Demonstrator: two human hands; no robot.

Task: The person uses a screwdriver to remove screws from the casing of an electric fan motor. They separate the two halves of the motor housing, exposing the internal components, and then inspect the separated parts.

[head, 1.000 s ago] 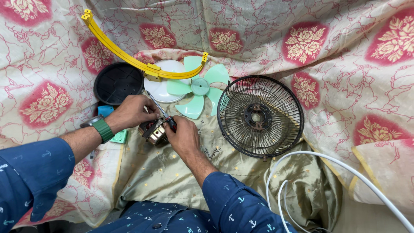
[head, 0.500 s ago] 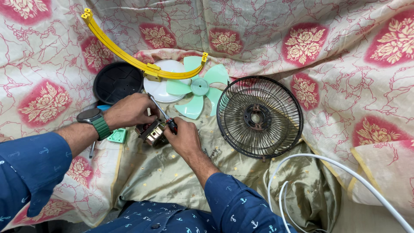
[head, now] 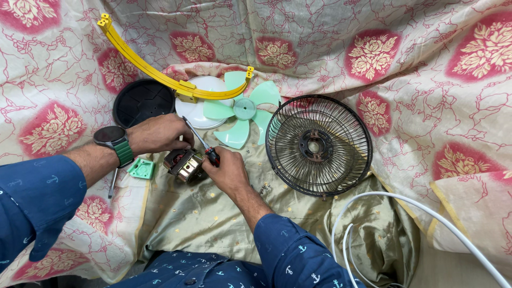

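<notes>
Motor (head: 184, 164) lay on the cloth (head: 213, 213) just left of the wire guard (head: 319, 145), below the green blades (head: 242, 113). Left hand (head: 157, 134) closed over its top, seemingly to brace it. Right hand (head: 230, 172) was clamped on a screwdriver (head: 202, 144), shaft slanting over the motor, probably toward a screw I could not see.
</notes>
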